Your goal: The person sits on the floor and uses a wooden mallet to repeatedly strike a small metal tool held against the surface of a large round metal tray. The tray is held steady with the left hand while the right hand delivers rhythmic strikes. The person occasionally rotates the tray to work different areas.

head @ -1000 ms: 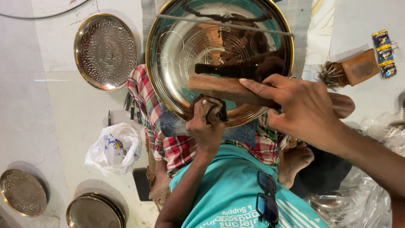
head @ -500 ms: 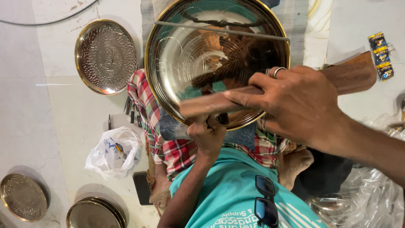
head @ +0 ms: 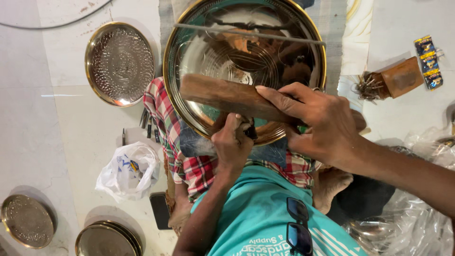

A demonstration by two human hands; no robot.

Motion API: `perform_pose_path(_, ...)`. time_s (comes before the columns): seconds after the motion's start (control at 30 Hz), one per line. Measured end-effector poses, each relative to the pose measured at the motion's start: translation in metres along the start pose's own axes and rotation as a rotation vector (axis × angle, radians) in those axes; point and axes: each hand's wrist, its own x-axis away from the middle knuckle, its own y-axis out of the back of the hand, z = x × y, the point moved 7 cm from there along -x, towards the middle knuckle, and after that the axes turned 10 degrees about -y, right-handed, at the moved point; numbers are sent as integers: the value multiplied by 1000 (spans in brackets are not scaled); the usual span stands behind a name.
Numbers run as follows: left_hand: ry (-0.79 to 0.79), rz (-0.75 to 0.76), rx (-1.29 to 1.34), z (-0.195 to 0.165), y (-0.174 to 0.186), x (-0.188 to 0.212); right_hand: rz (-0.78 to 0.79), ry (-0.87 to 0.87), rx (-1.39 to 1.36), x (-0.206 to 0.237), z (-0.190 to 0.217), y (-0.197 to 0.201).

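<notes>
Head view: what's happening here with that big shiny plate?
A seated person works on a large polished brass plate held on the lap. The right hand grips a wooden mallet above its lower rim. The left hand pinches a small dark tool against the rim. Hammered plates lie on the floor.

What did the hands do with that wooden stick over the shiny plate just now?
The right hand kept its grip on the wooden block and swung it: its far end dropped lower over the big brass plate half a second ago, and now it is raised again. The left hand stayed at the plate's near rim, still pinching a small dark tool. The other plates and the white bag did not move.
</notes>
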Motion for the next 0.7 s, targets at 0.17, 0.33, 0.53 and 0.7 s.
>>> perform_pose_path(0.17, -77, 145, 41, -3, -1, -14, -77, -142, -457, 17, -23, 1)
perform_pose_path(0.33, -92, 272, 26, -4, -5, -24, -74, -159, -210, 30, -28, -5)
perform_pose_path(0.53, -101, 436, -7, 0, -11, -28, -4, -366, -160, 40, -41, -13)
perform_pose_path(0.7, -111, 517, -21, 6, -15, -28, -234, -188, -382, 41, -21, 5)
